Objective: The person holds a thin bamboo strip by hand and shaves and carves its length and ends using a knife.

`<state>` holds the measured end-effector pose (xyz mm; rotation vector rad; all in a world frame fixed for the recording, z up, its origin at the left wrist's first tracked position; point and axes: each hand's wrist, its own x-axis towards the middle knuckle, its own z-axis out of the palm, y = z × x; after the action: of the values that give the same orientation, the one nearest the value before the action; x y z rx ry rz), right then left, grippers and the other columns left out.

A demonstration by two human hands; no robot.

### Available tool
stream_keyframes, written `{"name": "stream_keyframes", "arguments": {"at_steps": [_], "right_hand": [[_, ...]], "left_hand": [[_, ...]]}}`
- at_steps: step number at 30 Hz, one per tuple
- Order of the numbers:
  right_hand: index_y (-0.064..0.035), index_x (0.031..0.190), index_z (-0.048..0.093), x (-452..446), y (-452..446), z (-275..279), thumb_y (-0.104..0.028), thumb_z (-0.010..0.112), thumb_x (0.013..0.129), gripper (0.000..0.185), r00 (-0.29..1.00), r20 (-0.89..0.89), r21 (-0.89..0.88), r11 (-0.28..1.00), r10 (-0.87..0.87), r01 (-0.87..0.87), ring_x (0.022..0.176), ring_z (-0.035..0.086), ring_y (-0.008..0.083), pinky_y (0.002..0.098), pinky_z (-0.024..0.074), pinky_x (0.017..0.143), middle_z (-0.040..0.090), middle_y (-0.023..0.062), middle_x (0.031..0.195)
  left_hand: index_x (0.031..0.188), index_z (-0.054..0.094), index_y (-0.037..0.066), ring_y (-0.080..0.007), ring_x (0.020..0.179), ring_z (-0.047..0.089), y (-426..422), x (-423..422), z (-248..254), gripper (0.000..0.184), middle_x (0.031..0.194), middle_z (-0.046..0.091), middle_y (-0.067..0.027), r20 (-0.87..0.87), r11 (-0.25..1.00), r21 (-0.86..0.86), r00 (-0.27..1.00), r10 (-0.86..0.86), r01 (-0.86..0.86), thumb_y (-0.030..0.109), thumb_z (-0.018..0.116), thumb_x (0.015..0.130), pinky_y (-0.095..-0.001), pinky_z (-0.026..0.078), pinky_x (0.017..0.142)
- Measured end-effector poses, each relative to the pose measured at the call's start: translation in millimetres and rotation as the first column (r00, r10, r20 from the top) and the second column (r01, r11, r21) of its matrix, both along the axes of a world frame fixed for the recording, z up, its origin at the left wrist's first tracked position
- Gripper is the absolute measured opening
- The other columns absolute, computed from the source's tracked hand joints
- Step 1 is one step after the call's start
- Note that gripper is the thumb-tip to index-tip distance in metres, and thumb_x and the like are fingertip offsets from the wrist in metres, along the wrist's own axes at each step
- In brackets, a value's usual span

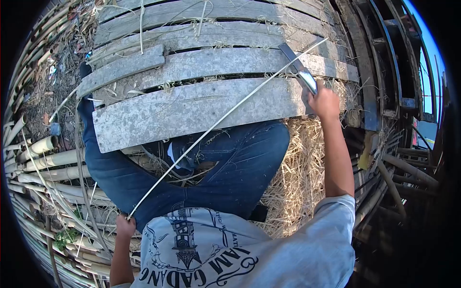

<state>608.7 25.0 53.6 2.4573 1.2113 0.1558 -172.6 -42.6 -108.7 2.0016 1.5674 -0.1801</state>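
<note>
A long, thin pale strip (221, 120) runs diagonally from the lower left to the upper right, over my legs and the grey planks. My left hand (126, 225) is closed around its lower end, beside my left thigh. At the right edge of the planks, my right hand (324, 102) grips the handle end of a wide-bladed knife (298, 67). The blade points up and left, and the strip crosses it near its upper part. The handle itself is mostly hidden by my fingers.
Weathered planks (192, 105) form a low platform before my crossed legs in jeans (240, 168). Straw shavings (302, 177) lie at the right. Bamboo poles (62, 161) are stacked at the left; a wooden frame (370, 72) stands at the right.
</note>
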Motion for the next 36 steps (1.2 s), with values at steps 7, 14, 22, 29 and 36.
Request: {"name": "stream_keyframes", "arguments": {"at_steps": [7, 14, 22, 29, 36], "right_hand": [[-0.0015, 0.096, 0.069, 7, -22, 9, -0.026, 0.064, 0.076, 0.032, 0.763, -0.634, 0.166, 0.941, -0.126, 0.294, 0.069, 0.065, 0.0298, 0.0381, 0.0502, 0.068, 0.067, 0.0207, 0.077], [-0.0054, 0.093, 0.067, -24, -17, 15, -0.023, 0.067, 0.075, 0.025, 0.952, -0.252, 0.032, 0.985, 0.171, -0.169, 0.071, 0.067, 0.0346, 0.0423, 0.0532, 0.07, 0.068, 0.0229, 0.084], [-0.0074, 0.097, 0.069, 24, -16, -12, -0.021, 0.066, 0.073, 0.027, 0.978, 0.004, 0.168, 0.965, -0.207, 0.204, 0.083, 0.068, 0.0396, 0.0468, 0.0547, 0.076, 0.069, 0.024, 0.088], [-0.0113, 0.096, 0.066, 5, -12, 14, -0.024, 0.066, 0.074, 0.025, 0.982, -0.05, -0.038, 0.982, 0.182, -0.184, 0.072, 0.068, 0.0354, 0.0459, 0.055, 0.066, 0.069, 0.0165, 0.077], [-0.005, 0.098, 0.068, 80, -40, 48, -0.02, 0.066, 0.077, 0.026, 0.937, 0.092, 0.063, 0.941, -0.336, 0.331, 0.092, 0.068, 0.0344, 0.0443, 0.054, 0.08, 0.07, 0.0177, 0.094]], "left_hand": [[0.089, 0.054, -0.004, -0.0488, 0.082, 0.057, -9, -20, -24, 0.026, 0.086, 0.058, -0.0292, -0.105, 0.997, 0.075, 0.995, -0.003, 0.01, 0.018, 0.061, 0.076, -0.054, 0.047, 0.076], [0.09, 0.057, -0.006, -0.0489, 0.086, 0.058, -4, -21, -20, 0.028, 0.087, 0.06, -0.0308, -0.075, 0.999, -0.044, 0.997, 0.001, -0.005, 0.018, 0.061, 0.076, -0.052, 0.047, 0.079], [0.092, 0.064, -0.006, -0.0481, 0.091, 0.06, 30, 43, 39, 0.029, 0.09, 0.064, -0.0309, -0.153, 0.963, -0.234, 0.983, 0.098, -0.132, 0.016, 0.06, 0.074, -0.0494, 0.049, 0.081], [0.085, 0.063, -0.009, -0.0462, 0.077, 0.064, 37, 59, 49, 0.025, 0.076, 0.064, -0.0293, -0.061, 0.956, -0.224, 0.982, 0.179, -0.188, 0.012, 0.057, 0.072, -0.0463, 0.051, 0.069], [0.088, 0.064, -0.007, -0.0485, 0.08, 0.062, 24, 28, 19, 0.029, 0.079, 0.063, -0.0306, -0.098, 0.994, -0.093, 0.994, 0.046, -0.055, 0.015, 0.062, 0.069, -0.0507, 0.051, 0.073]]}}
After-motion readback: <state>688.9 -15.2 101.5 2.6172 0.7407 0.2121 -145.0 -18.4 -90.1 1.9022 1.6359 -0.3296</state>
